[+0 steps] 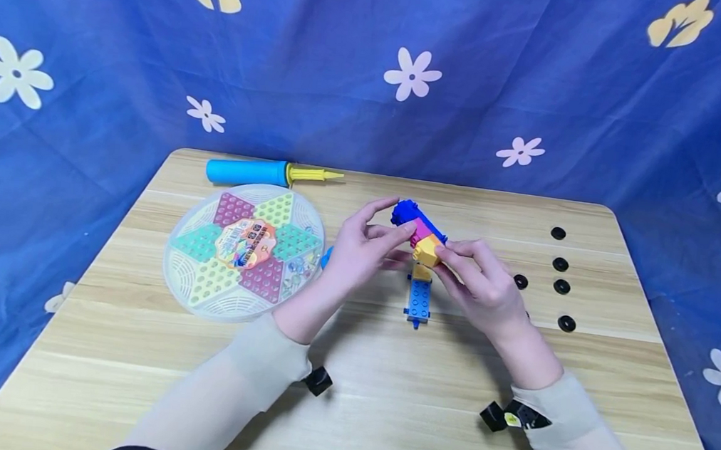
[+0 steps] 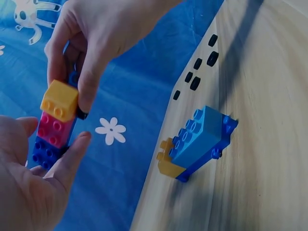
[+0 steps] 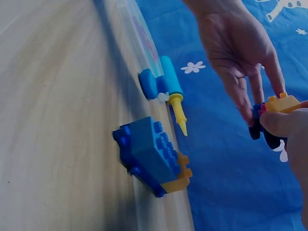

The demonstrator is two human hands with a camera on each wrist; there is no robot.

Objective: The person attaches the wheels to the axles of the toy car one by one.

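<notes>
Above the table both hands hold a toy block car with a yellow brick [image 2: 59, 100], a pink brick [image 2: 54, 129] and a dark blue end [image 1: 405, 211]. My right hand [image 1: 490, 290] pinches the yellow end between thumb and fingers. The left hand [image 1: 358, 250] has its thumb by the pink brick and long, fairly straight fingers around the dark blue end. Dark wheels [image 3: 272, 139] show under the car in the right wrist view. Below stands a second block build [image 2: 197, 139], light blue and yellow bricks on a dark blue base with side pegs.
Several black wheels [image 1: 560, 264] lie at the right of the table. A round Chinese checkers board [image 1: 181, 288] covers the left, with a blue piece [image 3: 148, 84] by its edge. Behind it lies a blue and yellow hand pump [image 1: 246, 171]. A blue curtain [image 1: 324, 57] hangs behind.
</notes>
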